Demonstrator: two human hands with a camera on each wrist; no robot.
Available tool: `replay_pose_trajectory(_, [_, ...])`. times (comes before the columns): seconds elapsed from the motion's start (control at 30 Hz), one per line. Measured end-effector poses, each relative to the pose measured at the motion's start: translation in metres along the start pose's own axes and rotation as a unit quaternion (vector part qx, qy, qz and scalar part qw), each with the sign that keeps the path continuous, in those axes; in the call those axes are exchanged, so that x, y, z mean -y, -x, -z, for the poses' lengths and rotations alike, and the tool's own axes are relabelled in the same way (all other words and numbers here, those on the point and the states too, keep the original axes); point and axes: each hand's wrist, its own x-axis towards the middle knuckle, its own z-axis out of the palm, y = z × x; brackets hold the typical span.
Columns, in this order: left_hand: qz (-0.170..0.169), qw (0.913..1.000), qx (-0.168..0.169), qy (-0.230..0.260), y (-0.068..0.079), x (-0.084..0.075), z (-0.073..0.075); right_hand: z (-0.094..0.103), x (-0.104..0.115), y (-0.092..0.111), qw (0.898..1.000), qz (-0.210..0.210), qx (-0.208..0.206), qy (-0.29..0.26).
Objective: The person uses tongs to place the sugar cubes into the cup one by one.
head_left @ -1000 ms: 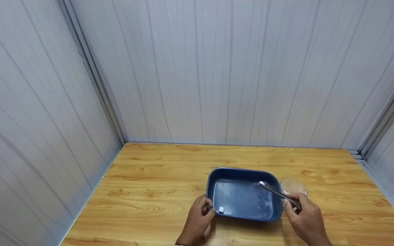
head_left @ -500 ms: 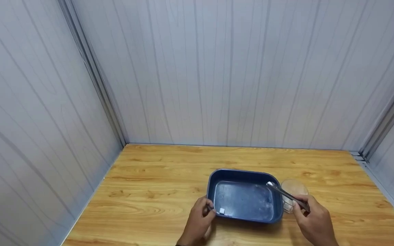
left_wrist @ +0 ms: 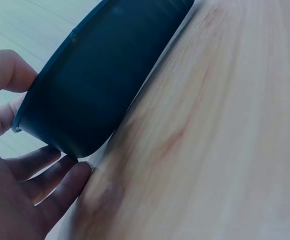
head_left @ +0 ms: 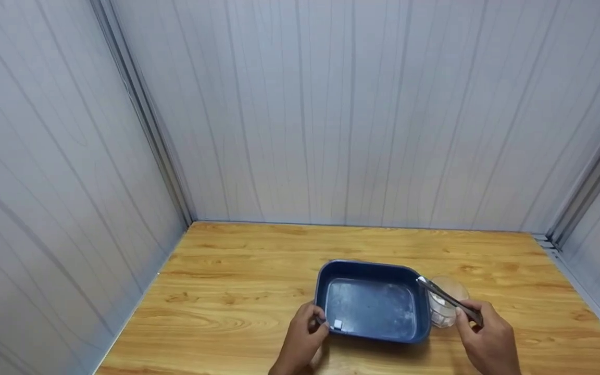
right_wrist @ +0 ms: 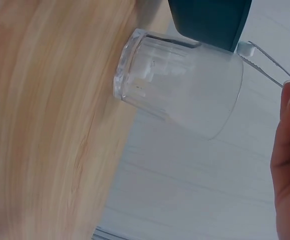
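Note:
A dark blue rectangular basin sits on the table, and my left hand grips its near left corner, fingers spread along the outer wall. Inside that corner lies a small white cube. My right hand pinches slim metal tongs. Between the tong tips is a second white cube, just above the basin's right rim and beside the mouth of a clear glass. The glass stands upright against the basin's right side, with some pale bits low inside it.
The wood-grain tabletop spreads out on both sides of the basin. Pale panel walls close off the back and both sides, with metal strips at the corners.
My right hand has moved right with the tongs and white cube, from over the basin to its right rim by the glass. My left hand keeps its hold on the basin.

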Motion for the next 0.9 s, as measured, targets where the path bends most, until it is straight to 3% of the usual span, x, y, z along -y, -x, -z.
replay_pose_trajectory(0.2, [0.000, 0.9998, -0.004, -0.021, -0.001, 0.002, -0.001, 0.002, -0.004, -0.002, 1.000, -0.011, -0.005, 0.015])
replay_pose_trajectory(0.47, [-0.002, 0.9998, -0.005, -0.018, -0.004, -0.002, -0.002, 0.008, -0.009, -0.005, 0.998, -0.056, 0.003, 0.041])
replay_pose_trajectory(0.9, [-0.024, 0.9993, -0.003, -0.028, -0.002, 0.000, -0.001, 0.015, -0.021, -0.005, 0.997, -0.052, 0.011, 0.057])
